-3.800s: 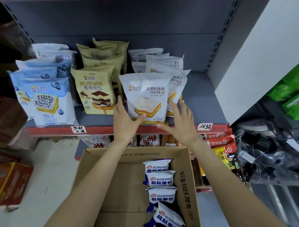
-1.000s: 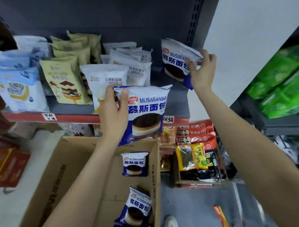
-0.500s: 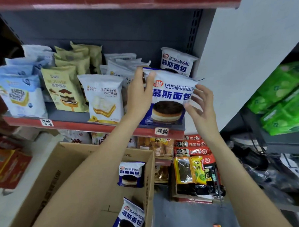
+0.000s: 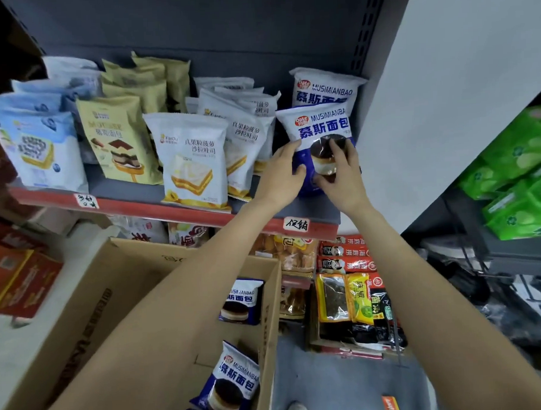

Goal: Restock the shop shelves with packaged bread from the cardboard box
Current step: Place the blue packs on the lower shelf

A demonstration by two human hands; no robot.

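A blue-and-white bread packet (image 4: 318,131) is stood upright at the right end of the grey shelf (image 4: 312,207), directly in front of a second packet of the same kind (image 4: 324,89) at the back. It is gripped low on its left edge by the left hand (image 4: 284,170), thumb in front, while the right hand (image 4: 339,174) is curled over its lower front, fingers across the printed cake. Half a second earlier the packet was held higher and tilted, out over the shelf's front edge; it has since been brought down and back, and its base appears to be resting on the shelf, though that is hidden by the hands. To its left, white toast packets (image 4: 193,158), tan mousse packets (image 4: 117,140) and pale blue packets (image 4: 40,146) are lined up on the same shelf. Below, the cardboard box (image 4: 91,308) is seen open, with two more blue packets (image 4: 241,302) inside along its right wall. Green packs (image 4: 519,178) are stacked on a rack to the right.
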